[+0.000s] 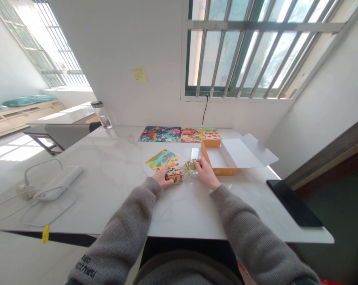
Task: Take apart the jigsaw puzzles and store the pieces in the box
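My left hand [163, 178] is closed around a stack of jigsaw puzzle pieces [175, 175], low over the table. Just to its right, my right hand [205, 172] pinches a greenish puzzle piece [190, 166] between thumb and fingers. Behind my left hand lies a partly joined group of puzzle pieces [162, 158] in blue, green and yellow. An orange box [222, 171] with a white inside stands open beyond my right hand, its lid folded out to the right.
Two picture sheets, a dark blue one [159, 134] and a red-yellow one [201, 134], lie along the wall. A water bottle [102, 115] stands back left. At left are a white power strip [60, 182] and cables; a black tablet-like slab [294, 204] lies at the right edge.
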